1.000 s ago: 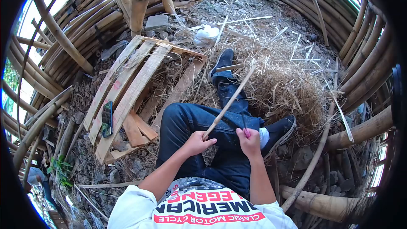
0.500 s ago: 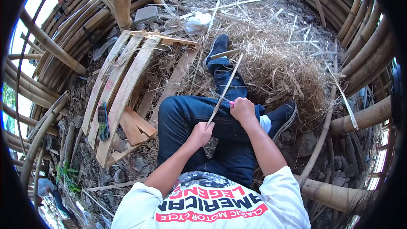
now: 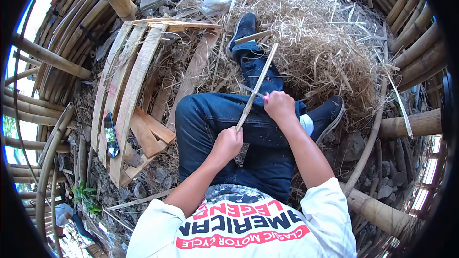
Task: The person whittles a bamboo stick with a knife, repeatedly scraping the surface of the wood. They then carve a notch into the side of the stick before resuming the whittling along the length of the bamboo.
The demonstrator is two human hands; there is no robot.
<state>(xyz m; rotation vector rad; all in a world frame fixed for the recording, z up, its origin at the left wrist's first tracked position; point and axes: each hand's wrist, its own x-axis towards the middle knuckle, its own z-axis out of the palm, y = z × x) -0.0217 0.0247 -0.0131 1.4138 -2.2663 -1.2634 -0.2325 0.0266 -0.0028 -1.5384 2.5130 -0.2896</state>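
My left hand (image 3: 227, 144) is closed around the lower end of a pale, narrow bamboo strip (image 3: 263, 75), which slants up and away over my legs. In my right hand (image 3: 280, 107) is a knife (image 3: 266, 97) with a pink handle, gripped in closed fingers. Its thin blade points left and crosses the strip around mid-length. Both hands are above my jeans (image 3: 205, 114), the right one near the knee of the crossed leg. Beyond the strip's far end, a short flat stick (image 3: 253, 37) lies across my shoe and ankle.
A slatted wooden crate (image 3: 136, 76) lies at left, a phone (image 3: 110, 136) on its slats. Shavings (image 3: 330, 62) heap up ahead and right, near a white plastic bag (image 3: 217, 2). Bamboo poles (image 3: 411, 124) surround me. Another person (image 3: 69, 217) appears at lower left.
The view has tilted, so the scene sits slightly higher. Both hands keep their grips; the knife blade now shows clearly across the strip, where before it was hard to see.
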